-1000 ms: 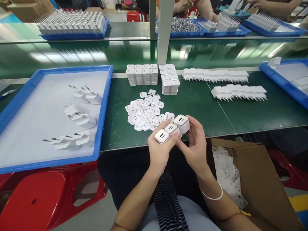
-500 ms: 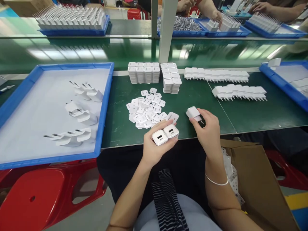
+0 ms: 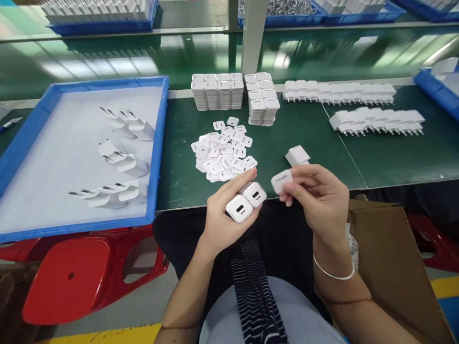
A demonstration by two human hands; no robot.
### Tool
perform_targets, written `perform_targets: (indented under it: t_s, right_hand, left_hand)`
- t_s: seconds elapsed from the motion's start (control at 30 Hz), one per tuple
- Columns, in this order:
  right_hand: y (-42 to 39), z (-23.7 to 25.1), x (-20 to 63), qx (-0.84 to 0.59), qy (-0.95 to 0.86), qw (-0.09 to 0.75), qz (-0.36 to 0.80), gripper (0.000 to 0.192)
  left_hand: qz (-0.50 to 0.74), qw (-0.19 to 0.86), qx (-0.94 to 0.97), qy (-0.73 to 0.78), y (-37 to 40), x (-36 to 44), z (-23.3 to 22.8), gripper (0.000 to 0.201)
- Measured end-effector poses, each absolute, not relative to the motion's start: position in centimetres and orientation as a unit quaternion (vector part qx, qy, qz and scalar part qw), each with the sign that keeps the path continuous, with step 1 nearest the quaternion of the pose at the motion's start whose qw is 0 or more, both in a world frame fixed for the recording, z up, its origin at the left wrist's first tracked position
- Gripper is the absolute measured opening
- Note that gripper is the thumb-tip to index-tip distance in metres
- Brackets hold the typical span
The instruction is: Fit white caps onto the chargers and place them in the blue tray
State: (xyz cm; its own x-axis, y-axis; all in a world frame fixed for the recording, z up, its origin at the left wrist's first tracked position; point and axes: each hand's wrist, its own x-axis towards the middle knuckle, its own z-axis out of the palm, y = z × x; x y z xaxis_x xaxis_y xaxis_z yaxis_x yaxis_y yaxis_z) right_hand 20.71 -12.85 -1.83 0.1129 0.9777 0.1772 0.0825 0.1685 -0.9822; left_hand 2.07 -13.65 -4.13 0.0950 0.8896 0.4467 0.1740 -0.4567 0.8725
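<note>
My left hand [image 3: 229,212] is wrapped round two white USB chargers [image 3: 239,209], held side by side with their port faces up. To its right, my right hand [image 3: 315,196] pinches a thin white cover plate [image 3: 281,181] with rounded corners and small grey print. Just behind the right fingers, a white charger [image 3: 297,155] rests on the green bench, its lower part hidden. A loose heap of similar cover plates [image 3: 224,150] lies beyond my left hand.
Blocks of stacked plates [image 3: 217,93] stand at the back beside a post [image 3: 254,43]. Two rows of chargers [image 3: 376,119] lie on the right. A blue-rimmed tray [image 3: 163,129] on the left holds several plug chargers. A cardboard box [image 3: 394,267] and red stool [image 3: 68,282] are below.
My right hand has let go of the charger, leaving it on the bench, and now holds a cover plate. The plate at my left fingertips is gone from there. The view has tilted down.
</note>
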Motion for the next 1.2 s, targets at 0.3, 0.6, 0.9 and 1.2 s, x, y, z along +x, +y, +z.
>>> perform_targets:
  t_s: [0.3,0.6,0.9,1.2]
  right_hand:
    - [-14.0,-1.9,20.1,-0.458,-0.462,0.481,0.588,0.024]
    - [-13.7,-1.7,19.8,-0.457,-0.455,0.471,0.602,0.025]
    - [-13.5,-1.5,19.8,-0.461,-0.432,0.458,0.626,0.032]
    - [-12.8,-1.9,19.6,-0.471,-0.443,0.441,0.622,0.036]
  left_hand:
    - [0.526,0.269,0.707,0.388,-13.8,2.0,-4.3,0.053]
    - [0.508,0.240,0.734,0.381,-13.9,2.0,-4.0,0.051]
    - [0.516,0.198,0.742,0.379,-13.9,2.2,-4.2,0.044]
    - [0.507,0.202,0.749,0.376,-13.8,2.1,-4.3,0.043]
